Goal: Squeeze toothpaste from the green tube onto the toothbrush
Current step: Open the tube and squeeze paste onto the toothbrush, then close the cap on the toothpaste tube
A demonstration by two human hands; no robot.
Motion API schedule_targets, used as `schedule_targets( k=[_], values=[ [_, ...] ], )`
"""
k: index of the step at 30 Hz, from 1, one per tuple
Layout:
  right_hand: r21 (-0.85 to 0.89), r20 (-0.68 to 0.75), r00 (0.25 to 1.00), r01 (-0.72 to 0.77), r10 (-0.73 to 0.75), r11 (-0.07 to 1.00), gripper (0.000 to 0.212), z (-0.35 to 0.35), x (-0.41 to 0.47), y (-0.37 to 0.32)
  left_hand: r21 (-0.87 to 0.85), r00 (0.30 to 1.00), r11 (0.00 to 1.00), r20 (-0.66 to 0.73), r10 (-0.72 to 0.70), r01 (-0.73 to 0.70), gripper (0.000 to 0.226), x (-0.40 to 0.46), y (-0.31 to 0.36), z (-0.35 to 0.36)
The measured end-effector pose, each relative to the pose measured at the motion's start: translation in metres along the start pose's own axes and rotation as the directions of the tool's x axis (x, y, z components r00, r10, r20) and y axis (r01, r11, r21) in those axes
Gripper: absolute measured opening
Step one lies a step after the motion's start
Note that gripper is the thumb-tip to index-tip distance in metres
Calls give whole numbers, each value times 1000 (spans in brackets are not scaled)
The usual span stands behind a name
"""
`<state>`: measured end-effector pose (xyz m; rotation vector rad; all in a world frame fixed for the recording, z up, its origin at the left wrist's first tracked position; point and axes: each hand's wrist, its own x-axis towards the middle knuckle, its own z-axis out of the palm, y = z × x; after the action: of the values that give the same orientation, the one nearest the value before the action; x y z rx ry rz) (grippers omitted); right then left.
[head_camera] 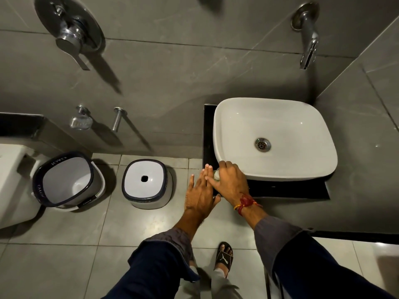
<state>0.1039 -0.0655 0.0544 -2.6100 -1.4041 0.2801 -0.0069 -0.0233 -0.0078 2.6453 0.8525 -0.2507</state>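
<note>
My right hand (230, 180) rests on the black counter (291, 188) at the sink's front left corner, its fingers curled over a small pale object (216, 174) that is mostly hidden. I cannot tell whether that object is the green tube or the toothbrush. My left hand (200, 190) hovers just left of it with fingers stretched flat and apart, its fingertips touching the right hand's. No green tube or toothbrush is clearly visible.
A white square sink (274, 117) sits on the counter, with a wall tap (307, 33) above it. On the tiled floor to the left stand a white stool (148, 182) and a tilted bucket (64, 180). My sandalled foot (224, 256) is below.
</note>
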Motion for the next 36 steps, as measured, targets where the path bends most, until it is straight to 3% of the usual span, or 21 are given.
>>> schedule_targets(
  k=[3,5,8,15,21,24,29,36],
  values=[
    [14,36,993,108,-108,994,37,4,-1,5,8,1000,1000,-1,-1,1,92,0,0,0],
    [-24,54,996,75,-74,997,32,5,3,6,6,1000,1000,-5,-5,5,92,0,1,0],
    [-53,35,999,-5,7,999,42,4,4,2,-2,1000,1000,-2,-10,10,91,0,1,1],
    [25,105,989,105,-107,994,34,6,-3,13,3,1000,1000,-12,-17,17,94,-1,2,1],
    [-67,130,991,-25,34,997,47,4,7,8,-12,1000,1000,-10,-23,23,89,1,3,2],
    [11,96,994,-55,54,998,51,4,3,9,-9,1000,1000,-6,-20,20,89,0,2,3],
    [197,80,997,2,-18,980,38,5,-1,18,-25,1000,999,-6,-27,27,94,1,3,3],
    [301,14,981,-191,196,934,34,12,-4,3,4,1000,1000,1,-10,10,91,1,2,3]
  ],
)
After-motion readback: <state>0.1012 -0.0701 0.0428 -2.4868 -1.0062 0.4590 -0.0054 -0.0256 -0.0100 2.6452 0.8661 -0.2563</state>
